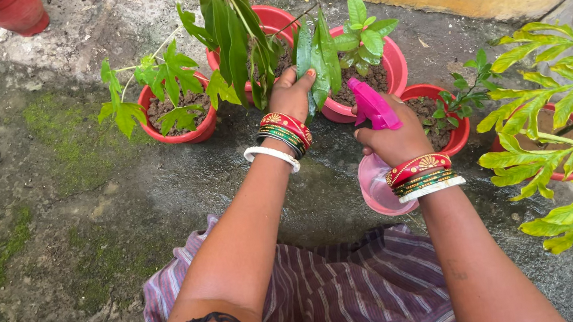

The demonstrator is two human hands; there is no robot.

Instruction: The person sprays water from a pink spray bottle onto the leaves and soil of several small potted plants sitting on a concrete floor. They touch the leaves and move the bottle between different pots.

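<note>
Our left hand (290, 96) pinches a long green leaf (318, 65), steadying it for wetting. Our right hand (396, 143), grip clamped on the pink spray bottle (377, 141), aims its nozzle leafward above red pots (184, 134).

Right hand (396, 143) grasps pink spray bottle (377, 141); left hand (290, 96) holds leaf (312, 66).

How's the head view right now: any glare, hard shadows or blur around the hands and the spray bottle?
Head view: soft, even daylight, no hard shadows. The wet ground shows a dull sheen, no blinding glare. The left hand on the long leaf and the right hand holding the pink spray bottle are sharp. The fern fronds at the right edge look slightly stretched.
</note>
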